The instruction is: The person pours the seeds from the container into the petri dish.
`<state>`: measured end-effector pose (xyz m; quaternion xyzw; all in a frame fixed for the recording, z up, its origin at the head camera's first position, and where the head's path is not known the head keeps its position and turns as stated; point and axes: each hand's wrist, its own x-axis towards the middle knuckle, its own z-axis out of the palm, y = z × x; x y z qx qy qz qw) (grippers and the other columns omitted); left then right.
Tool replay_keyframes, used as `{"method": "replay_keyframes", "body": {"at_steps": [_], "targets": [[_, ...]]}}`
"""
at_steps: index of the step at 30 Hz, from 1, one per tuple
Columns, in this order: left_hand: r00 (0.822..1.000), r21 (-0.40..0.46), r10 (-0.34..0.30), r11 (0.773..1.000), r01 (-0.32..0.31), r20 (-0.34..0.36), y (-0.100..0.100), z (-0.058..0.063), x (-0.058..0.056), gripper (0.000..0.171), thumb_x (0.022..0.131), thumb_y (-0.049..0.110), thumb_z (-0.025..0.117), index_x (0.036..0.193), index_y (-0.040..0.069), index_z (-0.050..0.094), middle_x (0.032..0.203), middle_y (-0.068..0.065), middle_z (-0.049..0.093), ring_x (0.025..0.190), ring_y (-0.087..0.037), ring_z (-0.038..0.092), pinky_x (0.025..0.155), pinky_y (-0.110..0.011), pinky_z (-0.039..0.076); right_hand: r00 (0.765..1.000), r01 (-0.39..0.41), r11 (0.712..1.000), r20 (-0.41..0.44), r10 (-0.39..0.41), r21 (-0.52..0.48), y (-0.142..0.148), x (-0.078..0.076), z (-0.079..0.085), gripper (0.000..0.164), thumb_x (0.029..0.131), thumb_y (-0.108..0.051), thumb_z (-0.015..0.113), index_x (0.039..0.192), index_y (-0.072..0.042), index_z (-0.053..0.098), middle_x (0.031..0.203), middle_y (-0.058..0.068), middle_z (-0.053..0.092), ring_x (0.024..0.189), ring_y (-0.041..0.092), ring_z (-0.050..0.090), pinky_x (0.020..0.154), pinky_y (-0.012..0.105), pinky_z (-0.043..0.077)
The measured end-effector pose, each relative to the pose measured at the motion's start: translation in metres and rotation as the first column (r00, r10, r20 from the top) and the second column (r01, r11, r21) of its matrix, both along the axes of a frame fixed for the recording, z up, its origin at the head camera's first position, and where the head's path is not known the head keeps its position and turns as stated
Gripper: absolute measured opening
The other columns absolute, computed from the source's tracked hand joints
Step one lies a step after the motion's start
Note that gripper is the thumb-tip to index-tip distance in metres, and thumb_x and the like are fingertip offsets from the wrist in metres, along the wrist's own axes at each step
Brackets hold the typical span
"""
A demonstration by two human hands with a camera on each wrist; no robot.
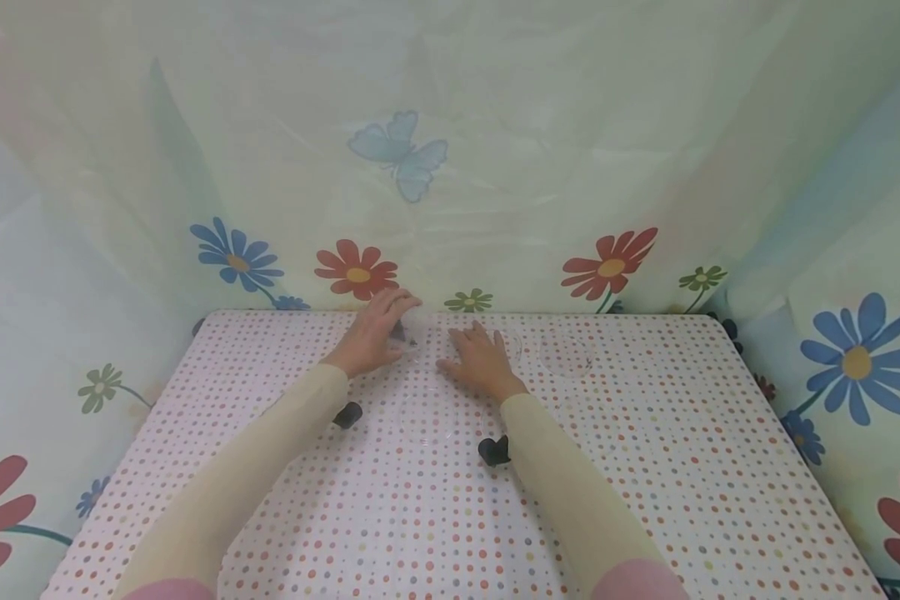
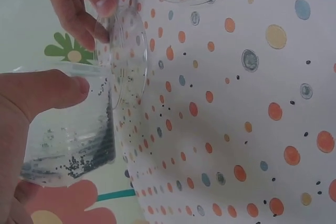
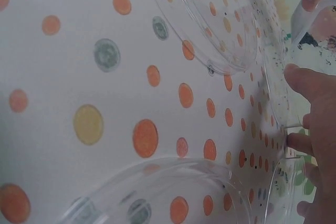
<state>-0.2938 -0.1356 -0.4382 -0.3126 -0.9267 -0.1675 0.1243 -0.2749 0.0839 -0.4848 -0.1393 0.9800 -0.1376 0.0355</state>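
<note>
My left hand (image 1: 371,333) grips a clear plastic cup (image 2: 73,129), its thumb across the near wall. Small dark grains lie along the cup's lower side, which tilts toward a clear, shallow round dish (image 2: 137,61). A few dark specks show in that dish. My right hand (image 1: 483,362) is just right of it with fingers spread, fingertips right at the rims of the clear dishes, holding nothing up. Another clear dish (image 3: 286,182) lies under the right fingers in the right wrist view.
More clear dishes lie on the dotted tabletop: one to the right (image 1: 566,354), one in front (image 1: 426,417) and one by the right wrist (image 3: 157,174). Black wrist straps (image 1: 495,451) hang under the forearms. A flowered curtain (image 1: 495,208) stands behind the table's far edge.
</note>
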Motion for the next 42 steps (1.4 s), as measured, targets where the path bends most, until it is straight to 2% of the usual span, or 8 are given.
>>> {"method": "replay_keyframes", "body": {"at_steps": [5, 12, 21, 29, 35, 42], "targets": [[1.0, 0.008, 0.006, 1.0, -0.006, 0.025, 0.0002, 0.0041, 0.0007, 0.083, 0.065, 0.02, 0.082, 0.136, 0.027, 0.038, 0.14, -0.004, 0.035, 0.136, -0.021, 0.024, 0.107, -0.044, 0.036, 1.0, 0.004, 1.0, -0.006, -0.004, -0.004, 0.0001, -0.0014, -0.0009, 0.069, 0.085, -0.057, 0.049, 0.14, -0.017, 0.036, 0.143, 0.01, 0.039, 0.14, 0.032, 0.019, 0.112, 0.058, 0.011], [1.0, 0.002, -0.007, 1.0, 0.007, 0.025, 0.0004, 0.0042, 0.0017, 0.082, 0.066, 0.022, 0.081, 0.136, 0.028, 0.038, 0.138, -0.003, 0.036, 0.131, -0.019, 0.029, 0.104, -0.04, 0.04, 1.0, -0.008, 1.0, -0.01, 0.008, -0.018, 0.001, -0.0006, -0.0002, 0.068, 0.086, -0.057, 0.049, 0.139, -0.016, 0.038, 0.142, 0.011, 0.041, 0.14, 0.032, 0.02, 0.111, 0.06, 0.012], [1.0, 0.014, -0.023, 1.0, 0.023, 0.008, 0.001, 0.0021, 0.0, 0.085, 0.065, 0.018, 0.082, 0.137, 0.027, 0.038, 0.138, -0.002, 0.036, 0.13, -0.019, 0.032, 0.105, -0.041, 0.039, 1.0, -0.003, 1.0, -0.003, 0.003, -0.021, 0.0006, 0.0012, 0.0007, 0.068, 0.086, -0.057, 0.048, 0.14, -0.016, 0.037, 0.143, 0.011, 0.04, 0.14, 0.032, 0.019, 0.111, 0.06, 0.011], [1.0, -0.014, -0.026, 1.0, 0.026, -0.007, 0.0021, 0.0013, -0.0006, 0.086, 0.065, 0.016, 0.082, 0.138, 0.024, 0.036, 0.14, -0.005, 0.035, 0.132, -0.021, 0.031, 0.107, -0.041, 0.036, 1.0, 0.008, 1.0, -0.001, -0.008, -0.007, -0.0009, 0.0022, 0.0018, 0.068, 0.086, -0.056, 0.048, 0.14, -0.017, 0.037, 0.144, 0.009, 0.039, 0.14, 0.032, 0.019, 0.112, 0.059, 0.011], [1.0, -0.024, -0.031, 0.999, 0.03, -0.007, 0.002, 0.0018, -0.001, 0.085, 0.067, 0.015, 0.08, 0.138, 0.026, 0.035, 0.141, -0.003, 0.034, 0.133, -0.02, 0.03, 0.107, -0.04, 0.035, 1.0, 0.012, 1.0, 0.011, -0.012, -0.007, -0.0011, 0.002, 0.0018, 0.068, 0.086, -0.056, 0.048, 0.14, -0.017, 0.036, 0.145, 0.01, 0.038, 0.14, 0.032, 0.018, 0.112, 0.059, 0.01], [0.997, -0.047, -0.069, 0.997, 0.067, -0.036, 0.0011, 0.0024, -0.003, 0.083, 0.069, 0.011, 0.078, 0.138, 0.026, 0.036, 0.141, -0.002, 0.035, 0.134, -0.019, 0.029, 0.108, -0.038, 0.035, 1.0, 0.008, 1.0, 0.017, -0.008, 0.0, -0.0011, 0.0014, 0.0032, 0.068, 0.086, -0.056, 0.047, 0.141, -0.017, 0.035, 0.145, 0.01, 0.037, 0.14, 0.032, 0.018, 0.112, 0.059, 0.01]]}}
